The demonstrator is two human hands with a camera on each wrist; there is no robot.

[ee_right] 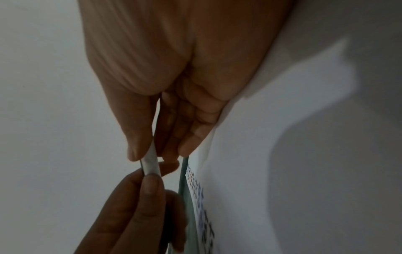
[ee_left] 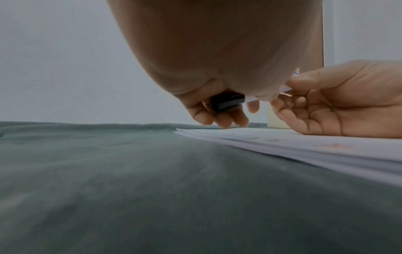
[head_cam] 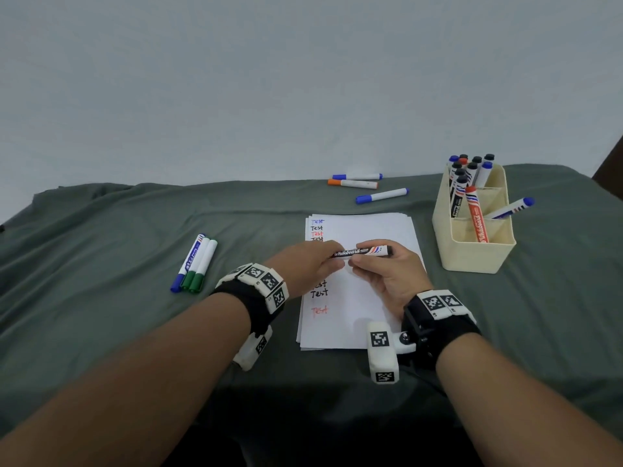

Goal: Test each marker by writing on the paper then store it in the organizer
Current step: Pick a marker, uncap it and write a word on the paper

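Covering the lower two thirds of the head view, a green cloth (head_cam: 101, 237) carries everything else. At centre lies a stack of white paper (head_cam: 377, 230) with "Test" lines down its left margin; several lines are hidden under the hands. At right stands a cream organizer (head_cam: 472, 254), its rear compartment packed with upright markers, with an orange marker (head_cam: 476, 215) and a blue-capped marker (head_cam: 512, 207) leaning in the nearer sections. Three loose markers (head_cam: 195, 264) lie left of the paper, three more (head_cam: 364, 183) near its top edge.

Above the paper, the black marker (head_cam: 362, 251) is held with its long axis running left–right, nearly level. The left hand (head_cam: 303, 264) curls its fingers around the marker's left end, where the left wrist view shows a black cap (ee_left: 227, 101). The right hand (head_cam: 387, 267) pinches the barrel between thumb and fingers. The tip itself is covered — cap seating cannot be made out. The right wrist view is dim and blurred.
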